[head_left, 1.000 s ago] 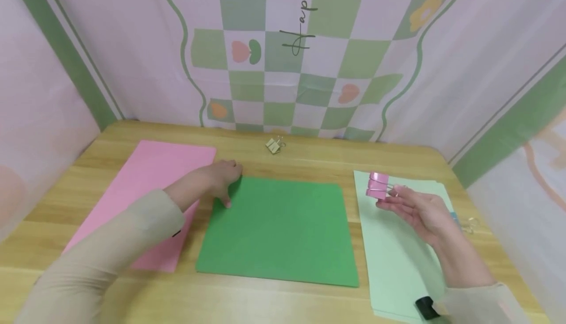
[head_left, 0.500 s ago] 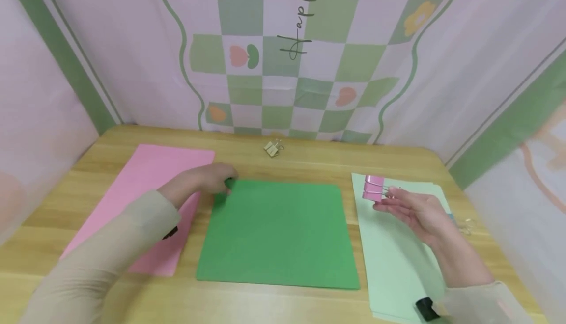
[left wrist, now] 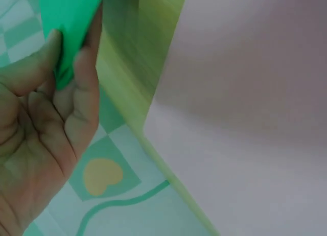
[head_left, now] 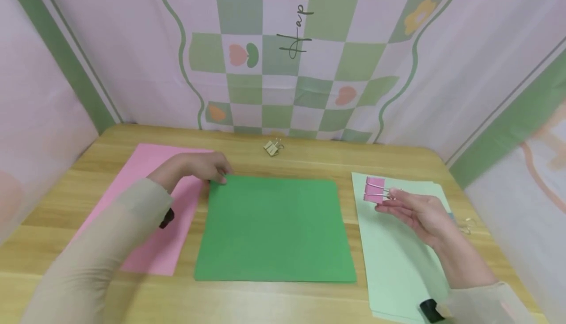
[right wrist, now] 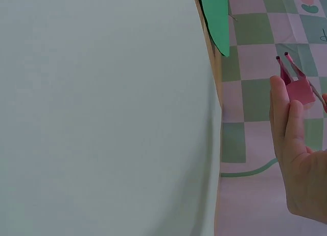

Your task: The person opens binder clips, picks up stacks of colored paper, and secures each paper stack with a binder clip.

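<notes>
paper in green (head_left: 274, 230), pinched right now at its far-left corner by left hand (head_left: 207, 167), seemingly unclipped yet, with pink clip (head_left: 374, 190) gripped by its handles in right hand (head_left: 417, 211) over pale-green stack (head_left: 389, 255), apparently already blue-clipped, and gold clip (head_left: 271, 148) loose on worktop (head_left: 318, 154)!

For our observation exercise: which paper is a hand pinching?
The middle, dark green paper: the left hand pinches its corner. Neither hand pinches the pink paper or pale green paper.

Text: "Happy" (head_left: 301, 11) | dark script, running sideways | on: checked cloth backdrop (head_left: 239, 7)
</notes>
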A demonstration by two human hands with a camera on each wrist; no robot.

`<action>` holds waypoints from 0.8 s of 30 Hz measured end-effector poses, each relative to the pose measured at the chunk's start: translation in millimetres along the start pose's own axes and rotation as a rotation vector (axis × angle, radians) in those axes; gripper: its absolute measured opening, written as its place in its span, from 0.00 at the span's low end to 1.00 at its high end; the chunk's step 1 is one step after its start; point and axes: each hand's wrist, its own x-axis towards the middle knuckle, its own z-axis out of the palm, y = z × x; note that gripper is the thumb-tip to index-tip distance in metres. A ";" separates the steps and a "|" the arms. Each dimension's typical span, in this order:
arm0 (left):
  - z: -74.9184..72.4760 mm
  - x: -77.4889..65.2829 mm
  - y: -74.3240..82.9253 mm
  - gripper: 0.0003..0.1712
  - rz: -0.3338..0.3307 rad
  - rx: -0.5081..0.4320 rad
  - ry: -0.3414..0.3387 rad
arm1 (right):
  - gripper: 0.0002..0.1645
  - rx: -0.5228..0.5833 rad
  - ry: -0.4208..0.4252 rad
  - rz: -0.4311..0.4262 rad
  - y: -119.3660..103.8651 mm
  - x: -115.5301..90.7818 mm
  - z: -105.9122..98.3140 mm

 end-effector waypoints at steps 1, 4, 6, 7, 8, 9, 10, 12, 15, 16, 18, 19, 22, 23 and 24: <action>-1.0 0.0 -0.7 0.15 0.014 -0.014 -0.010 | 0.17 -0.002 -0.002 -0.001 0.1 -0.1 0.0; -4.4 -0.9 -1.2 0.06 0.044 -0.079 -0.034 | 0.17 -0.011 -0.003 0.000 0.8 0.0 0.2; -6.8 -1.6 -0.8 0.07 0.058 -0.104 -0.048 | 0.17 -0.020 0.002 0.004 1.2 0.0 0.6; -8.2 -2.5 -0.4 0.08 0.064 -0.114 -0.047 | 0.17 -0.025 0.003 0.006 1.4 0.1 0.9; -9.4 -3.4 -0.2 0.08 0.070 -0.116 -0.043 | 0.16 -0.033 0.005 0.007 1.6 0.1 1.4; -10.3 -4.1 0.1 0.08 0.074 -0.117 -0.043 | 0.16 -0.043 0.007 0.008 1.7 0.2 1.8; -11.1 -5.1 0.4 0.08 0.077 -0.119 -0.038 | 0.16 -0.053 0.009 0.009 1.8 0.2 2.3; -13.3 -7.4 0.8 0.08 0.081 -0.122 -0.027 | 0.16 -0.067 0.013 0.010 2.0 0.3 3.4; -14.6 -10.1 1.7 0.10 0.103 -0.124 -0.019 | 0.15 -0.078 0.016 0.009 2.9 0.2 4.1; -15.0 -11.0 2.3 0.10 0.111 -0.128 -0.018 | 0.15 -0.078 0.017 0.009 3.3 0.1 4.3; -15.6 -12.6 3.2 0.11 0.126 -0.133 -0.020 | 0.16 -0.083 0.019 0.011 4.1 -0.1 4.6; -15.7 -13.3 3.4 0.11 0.130 -0.137 -0.017 | 0.16 -0.089 0.020 0.014 4.4 -0.2 4.9; -16.1 -15.1 3.5 0.12 0.130 -0.151 -0.011 | 0.15 -0.102 0.029 0.022 5.4 -0.6 5.7; -16.2 -15.7 3.2 0.12 0.129 -0.154 -0.010 | 0.15 -0.105 0.031 0.025 5.7 -0.8 6.0; -16.2 -16.1 3.1 0.12 0.130 -0.156 -0.007 | 0.14 -0.107 0.032 0.026 6.0 -1.0 6.5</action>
